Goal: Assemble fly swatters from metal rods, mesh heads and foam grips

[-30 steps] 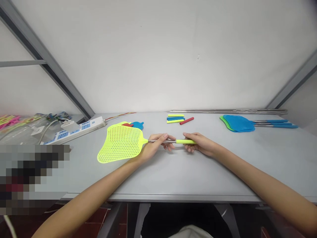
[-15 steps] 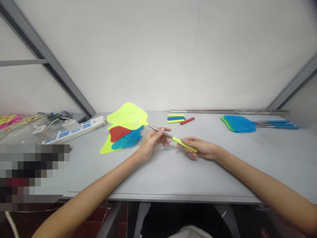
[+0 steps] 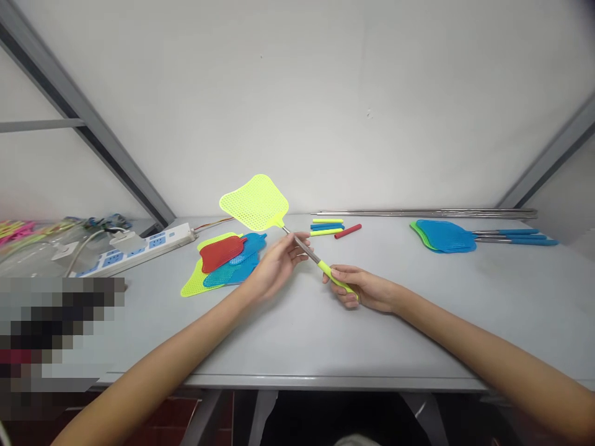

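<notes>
A yellow-green fly swatter [image 3: 256, 201] is held slantwise above the table, its mesh head up to the left. My right hand [image 3: 356, 286] wraps round its yellow-green grip, at the lower right end. Higher up, my left hand [image 3: 279, 263] has the metal shaft lying across its loosely curled fingers, with the thumb beside it, just below the head. Left of that hand lies a pile of loose swatter heads: red [image 3: 220, 253], blue [image 3: 251, 246] and yellow-green [image 3: 191, 284]. Behind my hands are several short grip sleeves, among them a red sleeve [image 3: 348, 231] and a blue sleeve [image 3: 326, 227].
Swatters with blue heads [image 3: 449, 236] and blue grips lie stacked at the right, one green head beneath. Thin metal rods [image 3: 418, 213] run along the wall. A white power strip [image 3: 139, 253] with plugs and cables stands at left, beside clear bags. The table's front edge [image 3: 297, 381] is near me.
The swatter's head has risen and tilted more upright, shifting right. My left hand has loosened its pinch and sits nearer the head. My right hand still holds the grip.
</notes>
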{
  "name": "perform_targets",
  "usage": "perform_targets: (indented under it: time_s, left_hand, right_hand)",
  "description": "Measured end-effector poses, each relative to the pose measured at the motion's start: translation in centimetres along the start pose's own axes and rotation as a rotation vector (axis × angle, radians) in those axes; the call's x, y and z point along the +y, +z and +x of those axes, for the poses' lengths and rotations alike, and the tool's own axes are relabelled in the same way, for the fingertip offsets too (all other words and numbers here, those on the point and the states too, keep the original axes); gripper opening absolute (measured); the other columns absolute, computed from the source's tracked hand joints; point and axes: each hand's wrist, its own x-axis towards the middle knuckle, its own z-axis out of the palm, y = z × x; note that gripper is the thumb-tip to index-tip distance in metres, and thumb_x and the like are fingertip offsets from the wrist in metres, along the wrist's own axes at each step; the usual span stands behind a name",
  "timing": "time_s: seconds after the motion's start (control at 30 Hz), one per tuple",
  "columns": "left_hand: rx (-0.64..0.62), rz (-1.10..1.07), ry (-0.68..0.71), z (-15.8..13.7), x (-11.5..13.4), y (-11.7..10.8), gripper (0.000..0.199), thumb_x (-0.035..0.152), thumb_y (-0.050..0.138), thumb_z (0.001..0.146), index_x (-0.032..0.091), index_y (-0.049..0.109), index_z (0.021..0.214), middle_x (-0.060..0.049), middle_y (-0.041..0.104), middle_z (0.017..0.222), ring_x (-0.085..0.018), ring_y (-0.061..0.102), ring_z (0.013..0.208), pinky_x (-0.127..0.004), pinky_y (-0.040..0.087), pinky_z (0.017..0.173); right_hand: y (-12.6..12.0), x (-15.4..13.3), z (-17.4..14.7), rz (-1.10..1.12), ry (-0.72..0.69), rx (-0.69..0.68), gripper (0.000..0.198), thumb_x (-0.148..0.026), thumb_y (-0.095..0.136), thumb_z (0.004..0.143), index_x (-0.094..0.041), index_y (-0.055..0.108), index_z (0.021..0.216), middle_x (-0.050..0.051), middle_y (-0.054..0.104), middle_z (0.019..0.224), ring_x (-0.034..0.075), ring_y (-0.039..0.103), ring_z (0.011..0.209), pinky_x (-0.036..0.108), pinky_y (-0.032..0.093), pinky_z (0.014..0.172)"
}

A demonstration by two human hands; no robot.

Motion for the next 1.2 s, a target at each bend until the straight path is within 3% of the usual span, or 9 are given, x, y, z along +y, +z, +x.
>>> perform_targets:
  time_s: [0.1,0.2,0.3,0.4,0.6,0.8,1.07,1.2]
  left_hand:
    - [0.032,-0.208,-0.059,1.4,0.5,1.3,0.021,0.031,0.042,0.082,0.014,0.054,0.078,-0.003,0.056,0.075,-0.014,0.057,0.075,-0.030,0.043,0.074]
    - [0.039,-0.386,-0.145,3.5,0.9,3.0,0.019,0.024,0.046,0.078,0.016,0.045,0.061,0.005,0.043,0.049,-0.008,0.046,0.043,-0.025,0.043,0.053]
    - [0.030,-0.397,-0.209,5.7,0.9,4.6,0.032,0.024,0.046,0.076,0.018,0.029,0.049,0.009,0.023,0.037,-0.006,0.028,0.029,-0.019,0.029,0.034]
    - [0.013,-0.396,-0.237,7.5,0.5,5.9,0.037,0.025,0.046,0.074,0.019,0.021,0.047,0.009,0.016,0.036,-0.005,0.019,0.026,-0.018,0.017,0.029]
    - [-0.075,-0.402,-0.257,9.3,-0.9,7.2,0.038,0.023,0.048,0.072,0.019,0.019,0.048,0.010,0.013,0.037,-0.004,0.015,0.026,-0.017,0.012,0.027]
    - [-0.166,-0.401,-0.320,10.3,-2.2,7.3,0.038,0.026,0.050,0.073,0.019,0.022,0.048,0.011,0.013,0.038,-0.003,0.015,0.027,-0.016,0.014,0.027]
    - [-0.149,-0.420,-0.288,10.6,-4.1,6.8,0.036,0.023,0.048,0.075,0.019,0.023,0.049,0.011,0.012,0.039,-0.003,0.014,0.030,-0.018,0.031,0.037]
    - [-0.091,-0.435,-0.280,10.2,-4.8,6.5,0.036,0.022,0.045,0.078,0.019,0.023,0.049,0.011,0.010,0.039,-0.003,0.011,0.031,-0.019,0.031,0.040]
  right_hand:
    - [0.1,0.2,0.2,0.022,-0.004,0.061,0.020,-0.036,0.045,0.081,-0.017,0.050,0.080,-0.005,0.030,0.057,0.004,0.018,0.042,0.016,0.016,0.038]
    - [0.1,0.6,0.4,0.060,-0.016,0.109,0.025,-0.041,0.043,0.080,-0.017,0.044,0.073,-0.007,0.025,0.054,0.004,0.015,0.041,0.015,0.012,0.036]
    - [-0.1,0.9,0.6,0.091,-0.029,0.141,0.032,-0.047,0.037,0.081,-0.019,0.037,0.067,-0.007,0.021,0.051,0.004,0.013,0.040,0.015,0.010,0.034]
    - [-0.3,1.1,0.6,0.175,-0.070,0.161,0.034,-0.049,0.034,0.081,-0.019,0.034,0.064,-0.008,0.020,0.049,0.004,0.011,0.038,0.015,0.008,0.033]
    - [-0.3,1.3,0.4,0.298,-0.173,0.210,0.035,-0.048,0.035,0.081,-0.019,0.033,0.062,-0.009,0.019,0.046,0.004,0.010,0.036,0.014,0.008,0.032]
    - [-0.2,1.2,0.3,0.374,-0.155,0.286,0.040,-0.053,0.035,0.079,-0.019,0.030,0.059,-0.009,0.019,0.042,0.003,0.009,0.034,0.013,0.008,0.031]
    - [-0.4,1.2,0.1,0.419,-0.079,0.361,0.040,-0.056,0.036,0.077,-0.020,0.031,0.060,-0.009,0.019,0.042,0.004,0.009,0.034,0.013,0.010,0.029]
    - [-0.4,1.0,-0.1,0.438,-0.030,0.377,0.039,-0.056,0.039,0.075,-0.020,0.032,0.061,-0.010,0.019,0.042,0.004,0.010,0.033,0.013,0.009,0.028]
